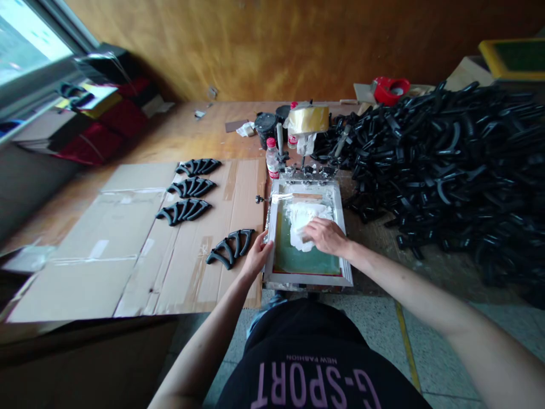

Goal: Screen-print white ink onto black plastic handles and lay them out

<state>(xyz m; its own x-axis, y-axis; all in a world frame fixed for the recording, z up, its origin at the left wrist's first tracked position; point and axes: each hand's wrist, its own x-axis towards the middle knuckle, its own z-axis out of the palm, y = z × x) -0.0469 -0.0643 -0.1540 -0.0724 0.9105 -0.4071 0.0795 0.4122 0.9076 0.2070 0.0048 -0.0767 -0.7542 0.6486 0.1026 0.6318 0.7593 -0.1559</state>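
A small screen-printing frame [346,271] with a green mesh and white ink lies at the table's front edge. My left hand [258,254] grips the frame's left rail, fingers curled on it. My right hand [324,234] rests closed on the mesh, pressing a white-smeared squeegee [303,238] into the ink; the tool is mostly hidden under the fingers. Just left of the frame a group of black curved plastic parts [231,247] lies on cardboard.
Flattened cardboard [128,250] covers the table's left half, with three more fanned rows of black parts [190,187]. A big heap of black parts [451,165] fills the right. Bottles, dark jars and a tape roll [309,118] stand behind the frame. Red tape dispenser [389,90] far back.
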